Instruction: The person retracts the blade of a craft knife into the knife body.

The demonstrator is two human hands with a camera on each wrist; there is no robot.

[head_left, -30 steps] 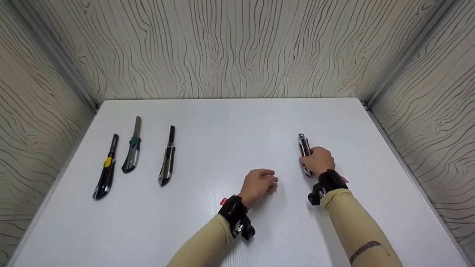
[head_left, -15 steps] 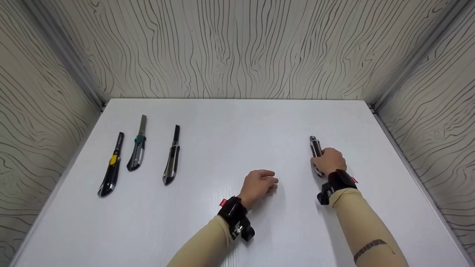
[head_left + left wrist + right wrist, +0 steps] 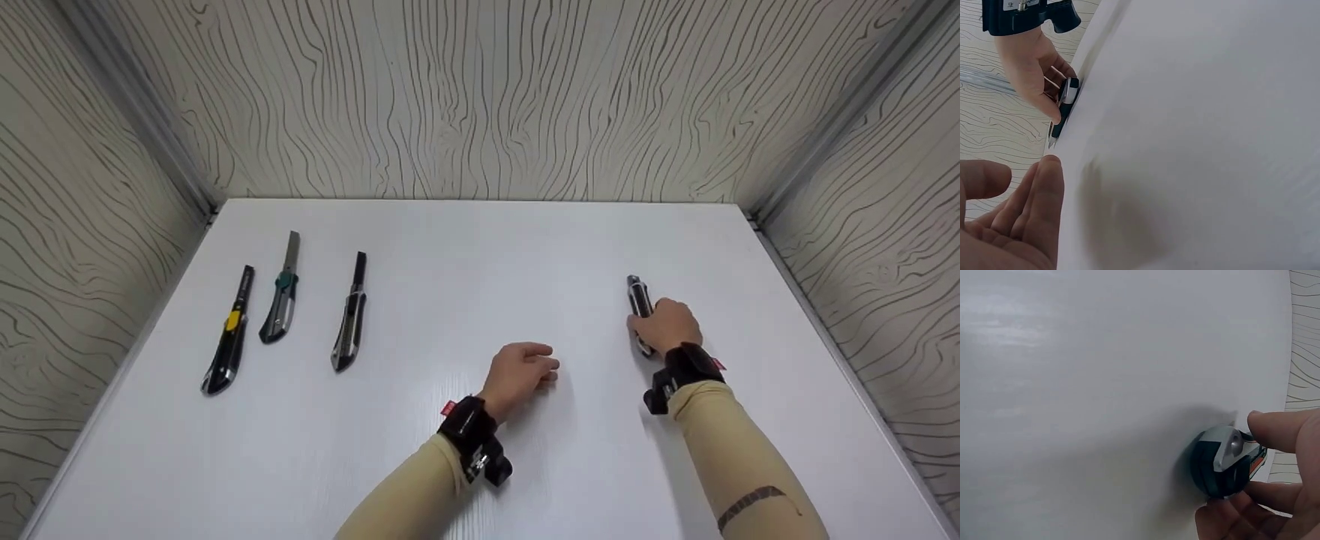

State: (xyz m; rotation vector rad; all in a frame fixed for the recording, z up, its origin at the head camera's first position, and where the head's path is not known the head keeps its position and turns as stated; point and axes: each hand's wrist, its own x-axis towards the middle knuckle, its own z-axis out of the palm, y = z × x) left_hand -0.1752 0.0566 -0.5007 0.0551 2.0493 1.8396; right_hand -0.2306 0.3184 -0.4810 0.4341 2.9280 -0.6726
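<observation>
My right hand [image 3: 666, 328] holds a utility knife [image 3: 640, 297] by its handle, thumb on one side and fingers on the other. The knife lies close over the white table at the right, front end pointing away, with no long blade showing like on the others. In the right wrist view, the rounded dark green and silver butt of the utility knife [image 3: 1220, 461] faces the camera; the hand hides part of its handle. My left hand [image 3: 517, 379] holds nothing. Its fingers are relaxed over the middle of the table, thumb apart from them in the left wrist view.
Three more utility knives lie at the left with blades extended: a black and yellow utility knife [image 3: 225, 352], a green and grey utility knife [image 3: 280, 311] and a black and silver utility knife [image 3: 349, 330]. Wood-patterned panels [image 3: 480, 97] enclose the white table [image 3: 480, 247] behind and on both sides.
The head view has shifted slightly. My right hand, with the utility knife in it, has moved a little to the right, then stayed nearly still. My left hand has hardly moved.
</observation>
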